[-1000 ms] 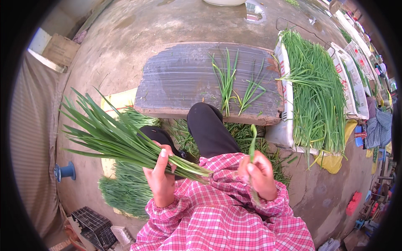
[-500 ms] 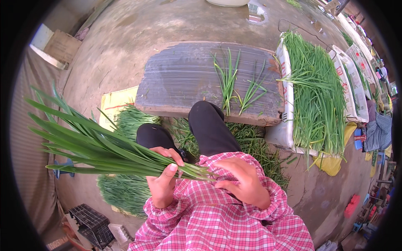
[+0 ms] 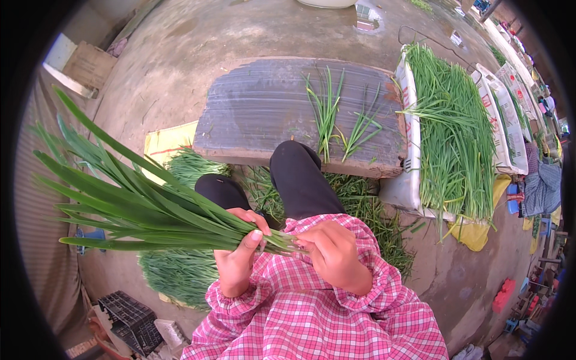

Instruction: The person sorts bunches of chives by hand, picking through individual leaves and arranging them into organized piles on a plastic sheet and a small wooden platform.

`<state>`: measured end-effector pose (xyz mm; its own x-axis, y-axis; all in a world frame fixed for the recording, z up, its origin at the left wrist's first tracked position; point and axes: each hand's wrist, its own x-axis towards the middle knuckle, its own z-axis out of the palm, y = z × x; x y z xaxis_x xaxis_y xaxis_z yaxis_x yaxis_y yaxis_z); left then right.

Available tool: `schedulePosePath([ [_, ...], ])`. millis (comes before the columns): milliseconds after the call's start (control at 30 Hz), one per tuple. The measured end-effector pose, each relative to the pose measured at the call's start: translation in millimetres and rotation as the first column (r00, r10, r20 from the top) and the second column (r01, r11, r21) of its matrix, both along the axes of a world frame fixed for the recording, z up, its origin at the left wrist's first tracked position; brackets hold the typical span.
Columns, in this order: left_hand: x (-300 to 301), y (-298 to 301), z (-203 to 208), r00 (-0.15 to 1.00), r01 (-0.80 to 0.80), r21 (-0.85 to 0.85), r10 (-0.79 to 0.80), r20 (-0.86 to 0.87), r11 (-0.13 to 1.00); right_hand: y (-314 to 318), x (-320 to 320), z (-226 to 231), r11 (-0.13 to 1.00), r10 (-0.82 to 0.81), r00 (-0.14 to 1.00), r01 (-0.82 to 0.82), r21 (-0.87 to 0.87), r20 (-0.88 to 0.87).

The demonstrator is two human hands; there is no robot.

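Note:
A bunch of long, flat-leaved garlic chives (image 3: 153,207) lies across my lap, its green tips fanned out to the left. My left hand (image 3: 239,258) is closed around it near the pale stem ends, thumb on top. At those ends, the fingers of my right hand (image 3: 335,255) are pinched together, touching the stem tips. Just what lies between the right fingertips is too small to make out fully, but they meet the chive stems. Two small loose clumps of chives (image 3: 327,114) rest on the dark, low table (image 3: 258,114) beyond my knees.
A white crate (image 3: 410,144) heaped with chives stands right of the table. Chive piles (image 3: 179,276) lie on the ground at left, and trimmed leaves (image 3: 366,210) lie beneath the table. A black crate (image 3: 133,324) sits at lower left. A yellow sack (image 3: 480,231) is under the white crate.
My right hand's fingers have closed from a spread pose onto the stem ends. The bunch's leaves have swung slightly upward at the left while my left hand keeps its hold.

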<state>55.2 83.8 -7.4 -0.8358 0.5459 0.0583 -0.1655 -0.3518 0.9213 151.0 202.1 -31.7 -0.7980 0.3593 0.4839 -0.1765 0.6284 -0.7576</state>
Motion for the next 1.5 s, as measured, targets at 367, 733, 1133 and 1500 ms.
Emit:
schedulePosePath([
  [367,-7,-5,7,0.967,-0.249,0.152,0.238,0.089,0.956,70,44,-35,0.902,-0.424,0.883,0.432,0.003,0.201],
  [733,-3,-11,13,0.977,-0.204,0.227,0.185,0.103,0.952,48,16,3,0.72,0.399,0.91,-0.239,-0.651,0.108],
  [1133,1,-14,7,0.999,-0.054,0.048,0.054,0.003,0.997,2,2,0,0.729,0.455,0.867,-0.231,-0.645,0.203],
  [1500,-9,-36,16,0.94,0.339,-0.207,-0.323,0.109,0.918,19,-16,17,0.758,0.451,0.893,-0.377,-0.532,0.01],
])
